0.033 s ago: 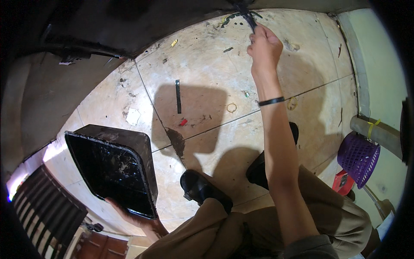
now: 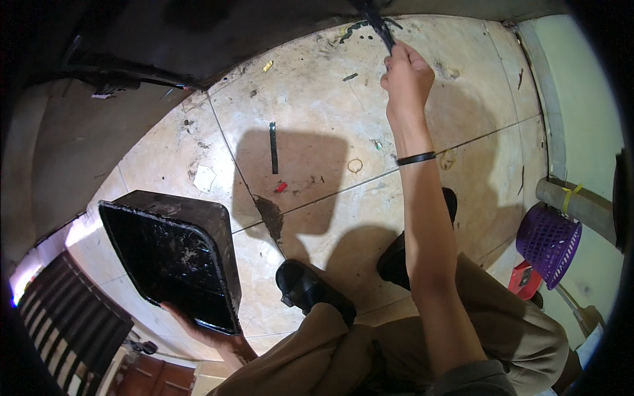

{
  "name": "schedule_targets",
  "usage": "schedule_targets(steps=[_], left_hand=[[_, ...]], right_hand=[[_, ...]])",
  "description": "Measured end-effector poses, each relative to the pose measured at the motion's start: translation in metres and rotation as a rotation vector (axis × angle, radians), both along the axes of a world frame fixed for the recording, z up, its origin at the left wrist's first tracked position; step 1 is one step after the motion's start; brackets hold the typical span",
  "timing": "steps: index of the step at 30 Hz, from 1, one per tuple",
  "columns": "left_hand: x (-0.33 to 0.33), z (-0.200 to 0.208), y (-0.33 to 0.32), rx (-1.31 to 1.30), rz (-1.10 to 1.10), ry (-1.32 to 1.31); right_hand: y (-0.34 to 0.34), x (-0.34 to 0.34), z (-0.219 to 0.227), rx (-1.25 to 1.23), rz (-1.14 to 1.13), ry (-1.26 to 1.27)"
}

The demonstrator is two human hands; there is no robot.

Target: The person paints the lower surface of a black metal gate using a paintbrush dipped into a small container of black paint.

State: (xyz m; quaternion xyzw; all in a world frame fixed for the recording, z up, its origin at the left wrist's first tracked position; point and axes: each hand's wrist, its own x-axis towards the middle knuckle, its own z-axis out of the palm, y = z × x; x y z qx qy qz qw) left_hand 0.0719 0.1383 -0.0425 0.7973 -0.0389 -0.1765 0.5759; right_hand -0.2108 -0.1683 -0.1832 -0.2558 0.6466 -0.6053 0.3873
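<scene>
My left hand (image 2: 210,333) grips the lower rim of a black plastic tub (image 2: 228,244), which is tilted so its scuffed, dirty inside shows. The tub is held above the tiled floor at the left. My right hand (image 2: 408,74) reaches far forward, fingers closed round a dark, stick-like tool (image 2: 378,25). The tool's far end is lost against the dark furniture, so its kind cannot be made out. Beneath it, dark scraps (image 2: 356,28) lie on the floor along the furniture's edge.
Litter dots the tiles: a black strip (image 2: 273,148), a red scrap (image 2: 281,188), a white piece (image 2: 204,178) and a yellowish ring (image 2: 355,165). Dark furniture (image 2: 132,39) bounds the far side. A purple basket (image 2: 548,244) stands by the right wall. My black shoes (image 2: 314,290) are close below.
My right hand and the dark tool have shifted very slightly toward me. The tub and my left hand look unmoved.
</scene>
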Motion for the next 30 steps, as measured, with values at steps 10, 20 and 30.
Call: schedule_targets(steps=[10, 20, 30], left_hand=[[0.0, 0.002, -0.002, 0.007, 0.057, 0.085], [-0.004, 0.009, -0.011, -0.053, 0.066, 0.17], [-0.002, 0.01, -0.01, -0.041, 0.12, 0.156]], right_hand=[[-0.002, 0.011, -0.028, 0.05, 0.118, 0.3], [0.0, 0.013, 0.0, -0.048, 0.023, 0.047], [-0.012, 0.012, -0.01, -0.003, -0.004, -0.085]])
